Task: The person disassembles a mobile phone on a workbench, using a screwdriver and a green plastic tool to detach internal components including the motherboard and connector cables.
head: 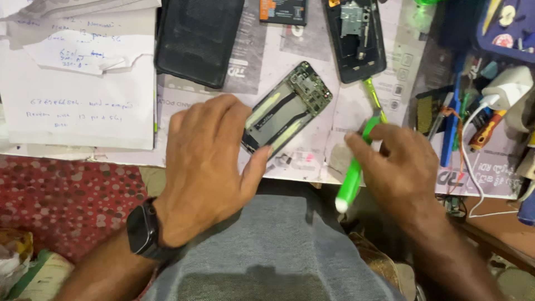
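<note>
An opened phone frame [287, 106] with its circuit board bare lies slanted on the paper-covered bench. My left hand [206, 161], a black watch on its wrist, rests flat beside it, with thumb and fingertips touching its lower left end. My right hand [398, 161] holds a green-handled screwdriver [359, 153] by the handle. The tool's tip points up and away, to the right of the phone and not touching it.
A black phone back cover [198, 39] and a second opened phone [356, 36] lie farther back. Handwritten paper sheets [78, 83] cover the left. Tools, a white charger [510, 86] and cables crowd the right edge. A small battery [283, 11] sits at the top.
</note>
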